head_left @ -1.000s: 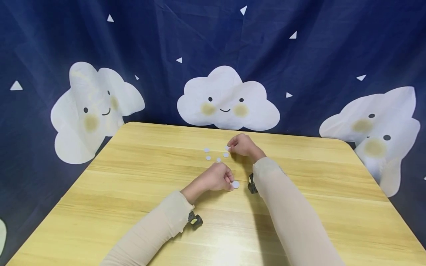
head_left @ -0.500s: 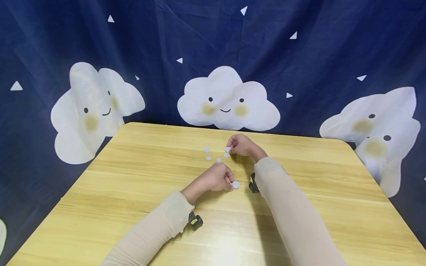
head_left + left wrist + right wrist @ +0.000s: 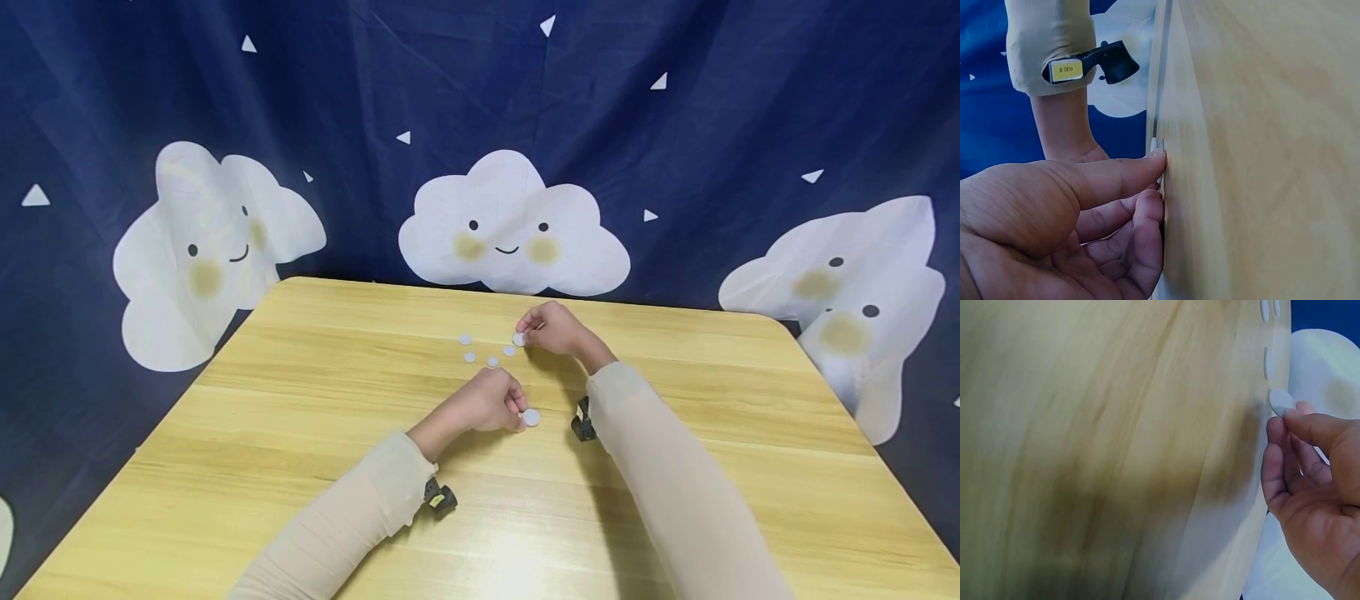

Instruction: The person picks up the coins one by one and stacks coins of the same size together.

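My right hand (image 3: 557,328) pinches a small white disc (image 3: 1281,401) between thumb and fingers, its face tilted up from the wood in the right wrist view. Nearer the front, my left hand (image 3: 489,400) has thumb and curled fingers at the edge of another white disc (image 3: 532,417) low at the tabletop. In the left wrist view only a thin rim of that disc (image 3: 1154,145) shows beyond the thumb. Between and beyond the hands, several more white discs lie flat, among them a disc (image 3: 509,351) close by the right hand and a disc (image 3: 466,339) farther left.
The wooden table (image 3: 300,433) spreads around both hands, its far edge right behind the right hand. A dark blue curtain (image 3: 337,100) with printed clouds hangs beyond it. Each sleeve carries a small black wrist camera, such as the left wrist camera (image 3: 441,498).
My right hand has shifted slightly right and toward me with its disc, which now shows more of its face. My left hand and its disc stay in place.
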`<action>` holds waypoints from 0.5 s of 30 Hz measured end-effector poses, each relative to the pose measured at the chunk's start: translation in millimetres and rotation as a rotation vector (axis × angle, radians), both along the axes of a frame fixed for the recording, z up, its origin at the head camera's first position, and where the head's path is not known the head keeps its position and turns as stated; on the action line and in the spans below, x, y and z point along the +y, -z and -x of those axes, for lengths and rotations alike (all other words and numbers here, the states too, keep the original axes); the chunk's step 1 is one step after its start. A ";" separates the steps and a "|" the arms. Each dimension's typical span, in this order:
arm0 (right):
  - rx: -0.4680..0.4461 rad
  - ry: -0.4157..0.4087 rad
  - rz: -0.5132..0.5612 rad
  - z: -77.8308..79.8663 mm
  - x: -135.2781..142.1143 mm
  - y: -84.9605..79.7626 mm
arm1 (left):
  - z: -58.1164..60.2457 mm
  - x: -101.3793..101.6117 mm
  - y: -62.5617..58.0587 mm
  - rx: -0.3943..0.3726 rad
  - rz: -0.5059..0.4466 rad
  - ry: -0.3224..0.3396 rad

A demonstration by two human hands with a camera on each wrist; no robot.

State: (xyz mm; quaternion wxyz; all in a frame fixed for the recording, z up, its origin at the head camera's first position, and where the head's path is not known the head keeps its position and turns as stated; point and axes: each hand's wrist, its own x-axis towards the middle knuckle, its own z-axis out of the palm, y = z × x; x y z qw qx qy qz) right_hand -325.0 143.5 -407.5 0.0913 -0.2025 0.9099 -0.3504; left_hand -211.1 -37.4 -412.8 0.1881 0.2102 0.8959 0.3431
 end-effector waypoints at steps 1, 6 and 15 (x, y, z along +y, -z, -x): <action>0.005 -0.004 -0.002 -0.7 1.1 -0.1 | -0.2 -0.1 -0.1 0.001 0.000 0.001; 0.024 -0.016 0.002 -2.9 6.4 0.0 | -0.3 -0.5 0.0 0.005 0.002 0.002; 0.066 -0.086 -0.005 -13.3 14.4 -7.1 | -1.4 0.4 -1.1 0.011 0.017 -0.004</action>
